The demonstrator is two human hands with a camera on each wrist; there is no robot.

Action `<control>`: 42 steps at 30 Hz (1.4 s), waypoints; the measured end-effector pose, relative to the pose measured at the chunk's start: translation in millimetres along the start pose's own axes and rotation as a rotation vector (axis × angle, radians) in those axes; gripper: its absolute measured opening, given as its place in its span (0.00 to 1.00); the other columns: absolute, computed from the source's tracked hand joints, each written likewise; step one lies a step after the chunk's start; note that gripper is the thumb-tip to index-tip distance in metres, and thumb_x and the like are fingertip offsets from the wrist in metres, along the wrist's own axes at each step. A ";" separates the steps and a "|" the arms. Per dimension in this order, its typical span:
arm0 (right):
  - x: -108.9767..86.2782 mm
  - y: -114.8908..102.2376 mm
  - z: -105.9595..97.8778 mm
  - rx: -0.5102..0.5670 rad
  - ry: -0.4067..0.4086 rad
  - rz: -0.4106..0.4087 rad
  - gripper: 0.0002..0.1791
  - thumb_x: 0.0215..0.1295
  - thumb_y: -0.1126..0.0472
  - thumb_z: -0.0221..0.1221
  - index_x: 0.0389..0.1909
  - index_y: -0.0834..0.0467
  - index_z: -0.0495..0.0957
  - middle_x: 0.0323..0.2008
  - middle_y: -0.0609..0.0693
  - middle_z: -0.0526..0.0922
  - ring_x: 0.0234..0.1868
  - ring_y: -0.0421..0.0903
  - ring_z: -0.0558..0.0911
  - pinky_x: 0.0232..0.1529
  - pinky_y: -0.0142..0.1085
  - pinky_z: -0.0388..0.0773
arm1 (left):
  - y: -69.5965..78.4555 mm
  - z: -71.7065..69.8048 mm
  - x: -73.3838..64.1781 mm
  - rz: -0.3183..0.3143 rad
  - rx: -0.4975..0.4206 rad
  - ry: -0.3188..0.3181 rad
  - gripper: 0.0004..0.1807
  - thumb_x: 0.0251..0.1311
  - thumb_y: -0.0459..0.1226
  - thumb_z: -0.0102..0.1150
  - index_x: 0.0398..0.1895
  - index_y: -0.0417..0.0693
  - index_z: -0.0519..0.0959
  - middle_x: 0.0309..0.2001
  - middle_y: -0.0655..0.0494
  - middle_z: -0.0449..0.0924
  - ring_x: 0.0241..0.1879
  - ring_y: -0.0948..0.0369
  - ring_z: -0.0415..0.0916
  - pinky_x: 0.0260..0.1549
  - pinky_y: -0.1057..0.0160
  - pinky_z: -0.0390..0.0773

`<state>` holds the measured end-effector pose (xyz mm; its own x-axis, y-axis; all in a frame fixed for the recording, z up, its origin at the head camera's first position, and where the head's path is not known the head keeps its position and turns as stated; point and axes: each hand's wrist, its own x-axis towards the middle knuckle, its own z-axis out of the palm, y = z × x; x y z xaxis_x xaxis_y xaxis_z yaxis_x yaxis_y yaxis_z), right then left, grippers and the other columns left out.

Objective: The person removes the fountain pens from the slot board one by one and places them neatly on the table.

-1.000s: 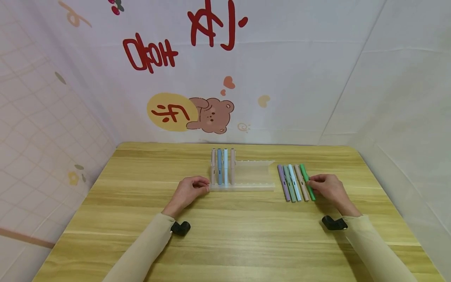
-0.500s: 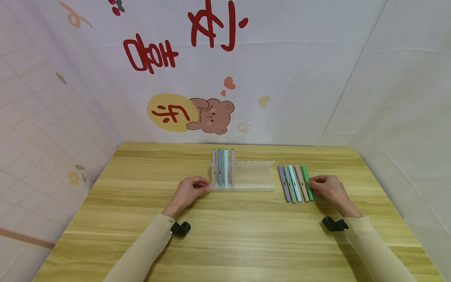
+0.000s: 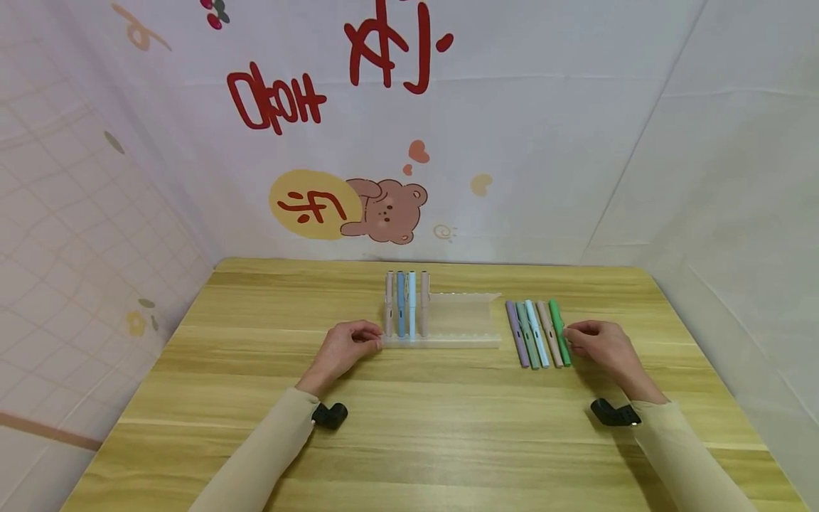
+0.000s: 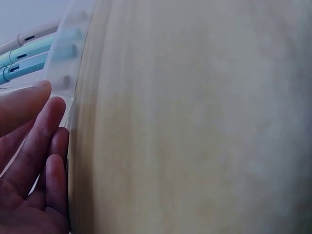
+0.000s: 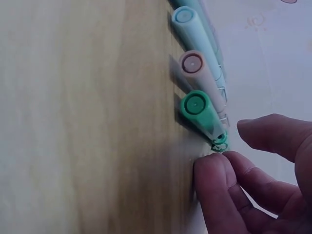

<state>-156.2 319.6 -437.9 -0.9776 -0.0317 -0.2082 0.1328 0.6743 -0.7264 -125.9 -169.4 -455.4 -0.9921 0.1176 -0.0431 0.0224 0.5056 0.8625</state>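
My left hand [image 3: 346, 348] is at the left end of a clear plastic pen rack [image 3: 448, 342], thumb and fingertips pinching its corner. In the rack stand a blue pen [image 3: 401, 306], a light blue pen [image 3: 412, 307] and two greyish-pink pens [image 3: 389, 306]. To the right of the rack, a row of pens lies side by side, with a green pen [image 3: 559, 333] at its right end. My right hand [image 3: 599, 346] is just beside this green pen. The right wrist view shows the thumb [image 5: 273, 134] apart from the fingers, with nothing held between them.
Left of the green pen lie a beige pen [image 3: 549, 333], a pale blue pen [image 3: 537, 333], a grey-green pen [image 3: 527, 334] and a purple pen [image 3: 517, 333]. The wooden table [image 3: 441, 434] meets a printed white backdrop [image 3: 531, 128] behind.
The green pen has turned slightly to line up with the row. My right hand has let it go and shifted a little right. The left hand stays at the rack.
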 end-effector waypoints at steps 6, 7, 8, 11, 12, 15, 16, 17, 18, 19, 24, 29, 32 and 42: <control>-6.2 -3.1 -3.4 0.044 0.035 -0.024 0.31 0.76 0.46 0.58 0.63 0.70 0.76 0.53 0.65 0.84 0.42 0.44 0.87 0.40 0.32 0.82 | -0.2 1.1 0.5 0.003 -0.006 -0.002 0.08 0.63 0.33 0.71 0.45 0.46 0.87 0.38 0.58 0.88 0.40 0.62 0.83 0.47 0.57 0.80; -7.2 -4.5 -3.7 0.064 0.041 -0.034 0.32 0.77 0.46 0.58 0.64 0.70 0.75 0.54 0.66 0.83 0.42 0.43 0.87 0.41 0.32 0.82 | 0.0 1.0 0.6 0.004 -0.007 -0.002 0.08 0.63 0.33 0.71 0.45 0.46 0.87 0.38 0.58 0.88 0.40 0.62 0.83 0.47 0.57 0.79; -8.3 -5.9 -4.0 0.088 0.050 -0.045 0.32 0.77 0.46 0.57 0.65 0.71 0.74 0.54 0.67 0.83 0.42 0.42 0.87 0.42 0.32 0.83 | 0.0 0.8 0.6 0.005 -0.007 -0.002 0.08 0.63 0.33 0.71 0.45 0.46 0.87 0.38 0.58 0.88 0.40 0.62 0.83 0.47 0.57 0.79; -11.6 -10.7 -3.1 0.193 0.063 -0.083 0.33 0.78 0.47 0.57 0.66 0.73 0.71 0.57 0.69 0.79 0.44 0.38 0.87 0.45 0.32 0.83 | 0.5 0.5 0.6 0.008 -0.007 -0.002 0.08 0.63 0.33 0.71 0.44 0.46 0.87 0.38 0.58 0.88 0.39 0.62 0.83 0.47 0.56 0.79; -12.6 -12.2 -2.3 0.225 0.065 -0.100 0.33 0.78 0.48 0.57 0.66 0.74 0.71 0.57 0.69 0.79 0.44 0.37 0.87 0.46 0.32 0.83 | 0.7 0.5 0.6 0.008 -0.009 -0.003 0.08 0.63 0.33 0.71 0.44 0.46 0.87 0.38 0.58 0.88 0.39 0.62 0.83 0.47 0.56 0.79; -16.1 -18.0 0.9 0.293 0.080 -0.150 0.33 0.78 0.50 0.58 0.66 0.75 0.70 0.54 0.62 0.81 0.45 0.35 0.86 0.48 0.31 0.82 | 0.7 0.4 0.4 0.008 -0.009 -0.003 0.08 0.63 0.33 0.71 0.44 0.46 0.87 0.38 0.58 0.88 0.39 0.62 0.83 0.47 0.56 0.79; -17.1 -20.2 2.2 0.309 0.084 -0.165 0.33 0.78 0.50 0.58 0.66 0.75 0.70 0.52 0.58 0.83 0.46 0.35 0.86 0.48 0.31 0.82 | 0.5 0.5 0.4 0.008 -0.010 -0.004 0.08 0.63 0.33 0.71 0.44 0.46 0.87 0.38 0.58 0.88 0.39 0.62 0.82 0.46 0.57 0.79; -18.3 -22.5 3.5 0.318 0.090 -0.180 0.32 0.78 0.50 0.58 0.66 0.75 0.70 0.50 0.52 0.84 0.46 0.34 0.86 0.48 0.30 0.82 | 0.2 0.6 0.4 0.008 -0.012 -0.003 0.08 0.63 0.33 0.71 0.44 0.46 0.87 0.38 0.58 0.88 0.39 0.62 0.82 0.46 0.57 0.79; -19.4 -25.0 4.9 0.323 0.097 -0.192 0.32 0.78 0.51 0.59 0.65 0.75 0.71 0.48 0.46 0.84 0.46 0.34 0.86 0.48 0.30 0.82 | -0.1 0.8 0.5 0.008 -0.013 -0.004 0.08 0.63 0.33 0.71 0.44 0.46 0.87 0.38 0.58 0.88 0.39 0.62 0.83 0.46 0.57 0.79; -20.6 -27.6 6.2 0.329 0.103 -0.201 0.31 0.77 0.51 0.59 0.65 0.74 0.71 0.47 0.42 0.84 0.46 0.34 0.86 0.48 0.29 0.81 | -0.4 1.0 0.5 0.009 -0.013 -0.004 0.08 0.63 0.33 0.71 0.44 0.46 0.87 0.38 0.58 0.88 0.39 0.62 0.83 0.46 0.57 0.80; -24.9 -40.2 13.1 0.329 0.129 -0.231 0.29 0.77 0.50 0.60 0.63 0.72 0.74 0.45 0.35 0.85 0.46 0.32 0.86 0.49 0.27 0.80 | -1.1 1.4 0.8 0.013 -0.020 -0.004 0.08 0.63 0.33 0.71 0.44 0.45 0.87 0.37 0.58 0.88 0.39 0.62 0.83 0.46 0.57 0.80; -26.1 -51.4 21.1 0.324 0.157 -0.258 0.27 0.76 0.50 0.60 0.61 0.70 0.77 0.44 0.34 0.85 0.44 0.32 0.85 0.48 0.26 0.80 | -1.9 1.0 1.3 0.012 -0.017 0.000 0.08 0.63 0.33 0.71 0.44 0.46 0.87 0.37 0.58 0.88 0.38 0.62 0.83 0.46 0.58 0.79; -26.2 -56.4 27.4 0.335 0.169 -0.284 0.25 0.76 0.52 0.61 0.60 0.70 0.78 0.46 0.37 0.87 0.45 0.34 0.85 0.48 0.26 0.80 | -2.3 0.9 1.4 0.012 -0.017 0.000 0.08 0.63 0.33 0.71 0.44 0.46 0.87 0.37 0.58 0.88 0.39 0.62 0.83 0.46 0.57 0.79; -27.8 -72.9 51.1 0.457 0.146 -0.370 0.20 0.77 0.58 0.59 0.57 0.71 0.77 0.48 0.46 0.87 0.48 0.37 0.85 0.50 0.30 0.81 | -2.6 0.4 0.4 0.007 -0.024 0.005 0.08 0.62 0.33 0.71 0.44 0.45 0.87 0.37 0.57 0.88 0.39 0.62 0.83 0.46 0.58 0.79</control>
<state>-130.4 233.6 -412.6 -0.9803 -0.0805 0.1803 -0.1950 0.2513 -0.9480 -126.3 -170.3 -457.8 -0.9925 0.1170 -0.0347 0.0265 0.4842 0.8745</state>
